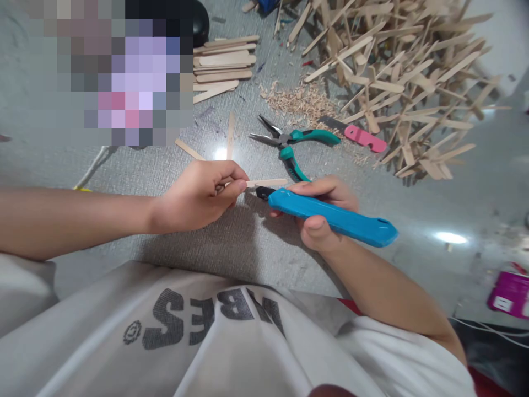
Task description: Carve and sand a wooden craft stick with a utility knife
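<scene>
While the left hand [198, 196] pinches one end of a wooden stick [266, 182], the right hand [324, 212] is closed around a blue knife [333, 216], its tip just below the stick's free end. Green pliers [291, 144] lie beyond.

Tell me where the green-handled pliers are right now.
In the head view, the green-handled pliers lie on the grey floor just beyond the right hand, beside the pink knife and wood shavings.
</scene>
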Action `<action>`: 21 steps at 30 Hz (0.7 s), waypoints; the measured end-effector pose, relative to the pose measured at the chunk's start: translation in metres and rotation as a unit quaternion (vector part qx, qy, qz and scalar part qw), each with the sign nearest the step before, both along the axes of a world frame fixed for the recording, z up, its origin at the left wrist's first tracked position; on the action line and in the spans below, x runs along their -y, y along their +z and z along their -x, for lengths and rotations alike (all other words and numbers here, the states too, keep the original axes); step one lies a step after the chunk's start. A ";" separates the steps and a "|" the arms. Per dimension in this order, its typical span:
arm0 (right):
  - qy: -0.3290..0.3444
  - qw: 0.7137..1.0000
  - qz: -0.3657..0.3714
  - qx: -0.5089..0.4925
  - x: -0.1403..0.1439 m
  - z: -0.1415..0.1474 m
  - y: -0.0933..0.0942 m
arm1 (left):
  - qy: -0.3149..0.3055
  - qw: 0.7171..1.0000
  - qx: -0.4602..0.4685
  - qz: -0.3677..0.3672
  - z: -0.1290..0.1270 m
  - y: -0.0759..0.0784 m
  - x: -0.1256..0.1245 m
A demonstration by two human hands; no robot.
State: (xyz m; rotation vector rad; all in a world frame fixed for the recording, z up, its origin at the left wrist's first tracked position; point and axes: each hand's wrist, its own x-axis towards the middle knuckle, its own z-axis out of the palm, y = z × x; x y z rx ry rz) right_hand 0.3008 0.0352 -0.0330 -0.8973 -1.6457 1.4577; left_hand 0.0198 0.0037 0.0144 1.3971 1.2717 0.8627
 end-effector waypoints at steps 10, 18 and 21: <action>-0.003 0.993 -0.036 -0.114 0.000 0.012 0.015 | -0.010 0.997 -0.048 0.063 -0.001 0.013 0.001; -0.004 0.996 -0.024 -0.088 0.002 0.011 0.016 | -0.017 0.998 -0.062 0.013 0.002 0.008 0.004; -0.004 0.996 -0.033 -0.077 0.002 0.009 0.017 | -0.025 0.996 -0.089 -0.014 0.003 0.006 0.005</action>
